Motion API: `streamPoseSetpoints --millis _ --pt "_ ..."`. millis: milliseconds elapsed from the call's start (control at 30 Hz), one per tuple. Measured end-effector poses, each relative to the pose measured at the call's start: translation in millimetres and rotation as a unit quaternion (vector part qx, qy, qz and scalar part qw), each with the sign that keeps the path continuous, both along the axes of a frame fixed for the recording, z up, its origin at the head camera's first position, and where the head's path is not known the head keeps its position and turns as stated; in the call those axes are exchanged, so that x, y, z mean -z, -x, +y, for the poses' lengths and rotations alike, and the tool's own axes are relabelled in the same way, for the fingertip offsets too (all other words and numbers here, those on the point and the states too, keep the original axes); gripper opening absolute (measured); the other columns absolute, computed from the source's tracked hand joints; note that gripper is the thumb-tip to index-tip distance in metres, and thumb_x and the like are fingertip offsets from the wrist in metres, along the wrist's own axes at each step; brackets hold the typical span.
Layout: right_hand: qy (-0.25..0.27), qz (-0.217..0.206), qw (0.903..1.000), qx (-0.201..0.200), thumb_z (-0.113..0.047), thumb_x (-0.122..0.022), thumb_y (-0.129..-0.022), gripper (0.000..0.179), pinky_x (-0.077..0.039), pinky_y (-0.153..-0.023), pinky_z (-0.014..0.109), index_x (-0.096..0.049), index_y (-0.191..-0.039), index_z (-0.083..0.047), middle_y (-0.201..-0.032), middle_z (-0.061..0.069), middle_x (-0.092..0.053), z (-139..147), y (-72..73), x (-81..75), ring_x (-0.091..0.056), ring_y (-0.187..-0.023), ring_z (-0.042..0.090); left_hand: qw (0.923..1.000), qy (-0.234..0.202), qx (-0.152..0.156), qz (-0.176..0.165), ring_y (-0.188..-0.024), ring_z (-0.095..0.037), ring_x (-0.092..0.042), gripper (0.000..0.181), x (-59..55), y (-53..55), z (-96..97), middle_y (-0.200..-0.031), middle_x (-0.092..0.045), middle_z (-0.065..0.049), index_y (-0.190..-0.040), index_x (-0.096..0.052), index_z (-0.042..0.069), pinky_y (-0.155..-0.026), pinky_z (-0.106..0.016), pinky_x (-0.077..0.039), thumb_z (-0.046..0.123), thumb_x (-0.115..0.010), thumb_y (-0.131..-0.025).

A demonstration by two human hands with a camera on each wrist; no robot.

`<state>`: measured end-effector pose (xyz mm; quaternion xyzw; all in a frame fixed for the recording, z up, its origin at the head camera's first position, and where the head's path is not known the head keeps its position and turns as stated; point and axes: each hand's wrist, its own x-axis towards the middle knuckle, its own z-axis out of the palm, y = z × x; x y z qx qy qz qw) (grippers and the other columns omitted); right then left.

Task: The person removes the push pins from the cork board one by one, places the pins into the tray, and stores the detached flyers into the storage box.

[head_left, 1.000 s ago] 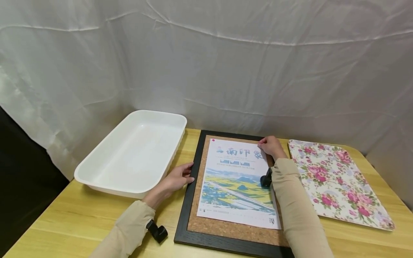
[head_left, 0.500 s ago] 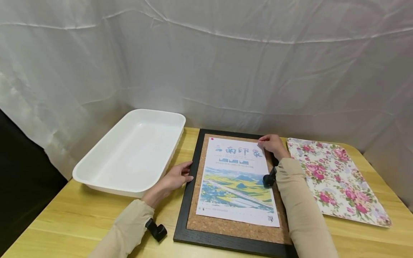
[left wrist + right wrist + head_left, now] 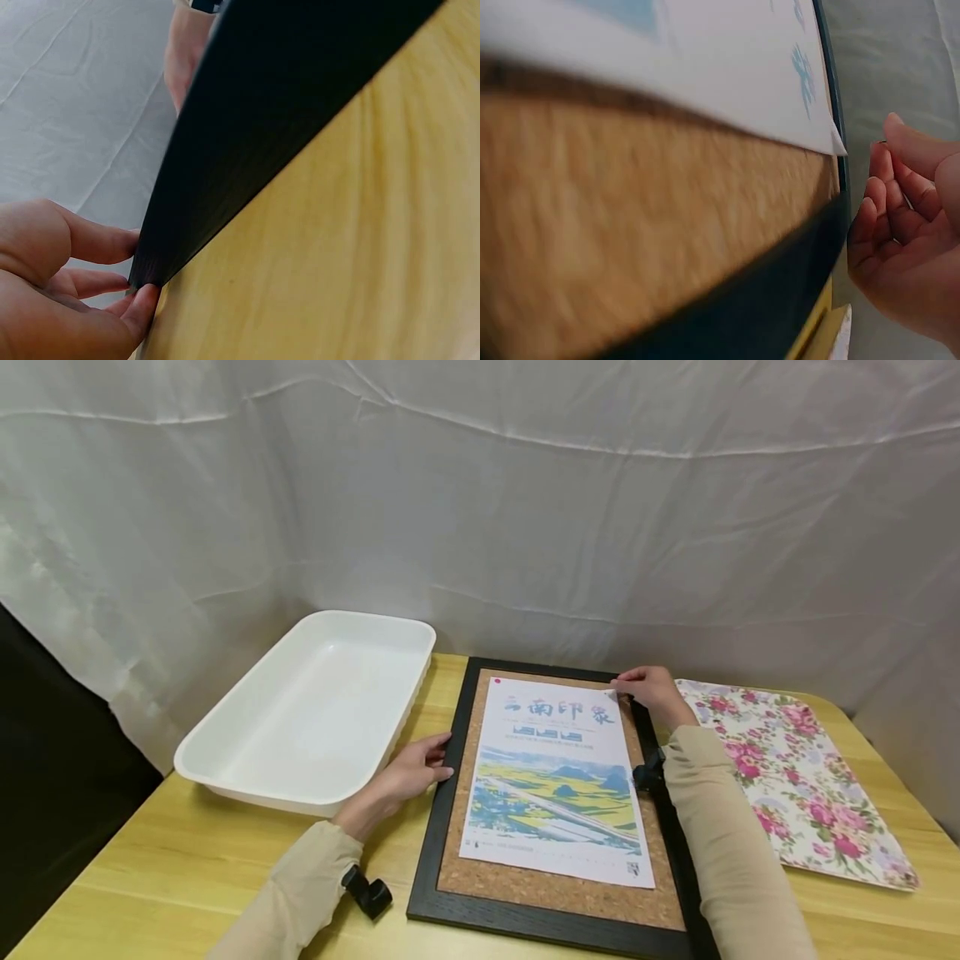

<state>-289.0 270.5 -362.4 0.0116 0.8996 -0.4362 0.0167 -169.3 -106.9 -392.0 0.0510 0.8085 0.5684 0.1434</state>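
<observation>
A black-framed corkboard (image 3: 536, 887) lies on the table with a printed landscape poster (image 3: 555, 785) on it. One pink thumbtack (image 3: 497, 681) sits at the poster's upper left corner. My left hand (image 3: 408, 772) grips the board's left edge, its thumb and fingers against the black frame (image 3: 217, 150). Off the board's upper right corner, my right hand (image 3: 654, 689) pinches a tiny thumbtack (image 3: 881, 141) between thumb and index finger; only a thin dark tip shows in the right wrist view. The poster corner (image 3: 837, 139) beside it curls up slightly, apart from the fingers.
A deep white plastic tray (image 3: 225, 739) stands left of the board. On the right lies a floral-patterned tray (image 3: 806, 793), partly behind my right forearm. The wooden table (image 3: 150, 860) ends at a grey cloth backdrop (image 3: 525, 527).
My right hand has drawn away from the poster's upper right corner, rightward past the frame, and the corner has come into view. My left hand stays at the board's left edge.
</observation>
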Motion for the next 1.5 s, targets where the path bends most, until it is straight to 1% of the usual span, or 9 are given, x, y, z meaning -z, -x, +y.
streamPoseSetpoints --millis 133,233,367,733,900,1033,1200,1300,1500 --pt "-0.014 0.018 0.9997 -0.011 -0.021 -0.059 -0.098 0.036 -0.043 -0.086 0.045 -0.059 -0.113 0.011 -0.115 0.025 -0.053 9 -5.1 -8.7 -0.049 -0.099 0.036 1.0 0.002 -0.002 -0.001 -0.127 -0.037 -0.043 0.062 -0.6 0.3 0.6 -0.14 -0.044 -0.024 -0.15 -0.031 -0.001 -0.099 -0.047 -0.041 -0.003 -0.056 -0.094" --pt "-0.02 0.025 0.9995 -0.007 -0.02 -0.06 -0.097 0.036 -0.043 -0.08 0.043 -0.058 -0.112 0.012 -0.111 0.023 -0.053 16 -7.3 -16.0 -0.048 -0.092 0.033 1.0 0.003 -0.001 -0.001 -0.127 -0.037 -0.043 0.061 -0.2 0.9 0.1 -0.14 -0.043 -0.025 -0.15 -0.031 -0.001 -0.099 -0.047 -0.041 -0.004 -0.057 -0.094" --pt "-0.028 0.013 0.9995 -0.001 -0.021 -0.062 -0.096 0.035 -0.042 -0.077 0.042 -0.058 -0.112 0.011 -0.109 0.021 -0.053 26 -8.1 -23.6 -0.045 -0.088 0.028 1.0 0.004 0.002 0.001 -0.127 -0.038 -0.043 0.061 0.5 1.0 -0.7 -0.14 -0.043 -0.026 -0.149 -0.031 -0.002 -0.099 -0.047 -0.042 -0.004 -0.056 -0.094" --pt "-0.047 0.018 0.9987 0.008 -0.027 -0.061 -0.096 0.042 -0.044 -0.072 0.038 -0.057 -0.114 0.01 -0.109 0.02 -0.054 61 -18.4 -29.3 -0.048 -0.091 0.028 1.0 0.003 0.003 0.001 -0.126 -0.038 -0.044 0.061 0.4 -0.9 -0.1 -0.14 -0.043 -0.026 -0.149 -0.031 -0.004 -0.1 -0.047 -0.041 -0.005 -0.056 -0.094" --pt "-0.055 0.006 0.9984 0.009 -0.026 -0.059 -0.097 0.043 -0.046 -0.079 0.042 -0.056 -0.114 0.012 -0.112 0.023 -0.054 78 -24.0 -28.1 -0.05 -0.097 0.032 1.0 0.005 0.003 0.002 -0.126 -0.038 -0.044 0.061 0.2 -0.9 0.4 -0.14 -0.043 -0.026 -0.149 -0.031 -0.003 -0.1 -0.047 -0.041 -0.004 -0.056 -0.094" --pt "-0.064 -0.003 0.9979 0.009 -0.028 -0.057 -0.098 0.045 -0.048 -0.081 0.045 -0.056 -0.116 0.013 -0.113 0.025 -0.054 93 -29.6 -26.3 -0.053 -0.097 0.032 1.0 0.008 0.004 0.002 -0.126 -0.038 -0.044 0.06 0.2 -1.5 0.3 -0.14 -0.043 -0.026 -0.149 -0.031 -0.003 -0.1 -0.047 -0.041 -0.004 -0.056 -0.094" --pt "-0.063 0.0 0.9978 0.023 -0.03 -0.057 -0.098 0.046 -0.047 -0.08 0.047 -0.056 -0.114 0.014 -0.11 0.026 -0.056 107 -35.3 -22.5 -0.054 -0.096 0.034 1.0 0.007 0.004 0.001 -0.126 -0.039 -0.043 0.06 0.0 -2.1 -0.1 -0.14 -0.043 -0.027 -0.149 -0.031 -0.003 -0.099 -0.047 -0.041 -0.004 -0.056 -0.094" --pt "-0.051 -0.006 0.9975 0.049 -0.03 -0.06 -0.096 0.044 -0.046 -0.078 0.047 -0.059 -0.109 0.012 -0.105 0.023 -0.058 116 -36.3 -17.5 -0.053 -0.096 0.035 1.0 0.006 0.002 0.001 -0.126 -0.038 -0.043 0.06 0.0 -2.1 0.1 -0.14 -0.042 -0.027 -0.149 -0.031 -0.003 -0.1 -0.047 -0.041 -0.005 -0.056 -0.094" --pt "-0.046 -0.013 0.9971 0.059 -0.028 -0.053 -0.1 0.044 -0.046 -0.075 0.043 -0.057 -0.115 0.013 -0.114 0.029 -0.054 130 -42.4 -8.4 -0.052 -0.098 0.036 1.0 -0.001 0.0 0.008 -0.124 -0.039 -0.046 0.06 -1.1 -2.2 1.7 -0.137 -0.046 -0.027 -0.148 -0.031 -0.006 -0.098 -0.046 -0.042 -0.007 -0.055 -0.093"
